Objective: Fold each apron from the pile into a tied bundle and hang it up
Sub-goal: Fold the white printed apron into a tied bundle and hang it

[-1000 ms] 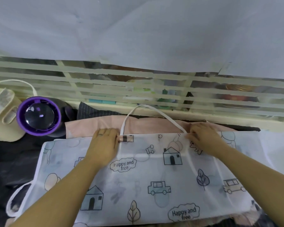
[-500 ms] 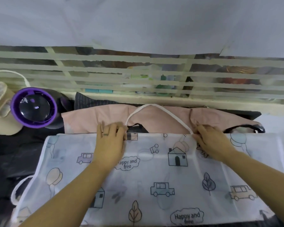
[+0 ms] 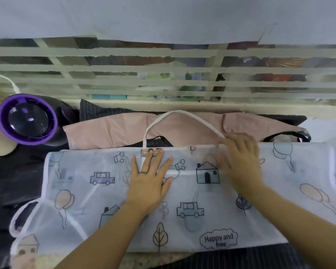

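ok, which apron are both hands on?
The white printed apron on top: left hand and right hand both rest on it. The pink apron lies underneath, showing only behind it.

Person's upper limbs, seen from the head camera. The left hand (image 3: pixel 149 183) wears a single thin, dark ring (image 3: pixel 144 172) at the base of the fourth finger; the band is narrow and plain, with no stone or setting to be seen. The nails on this hand are short and look unpainted. The left forearm (image 3: pixel 105 235) is bare along its whole visible length, as is the right forearm (image 3: pixel 299 220). The right hand (image 3: pixel 241 162) is smeared by motion blur, so the detail of its fingers and nails cannot be made out.
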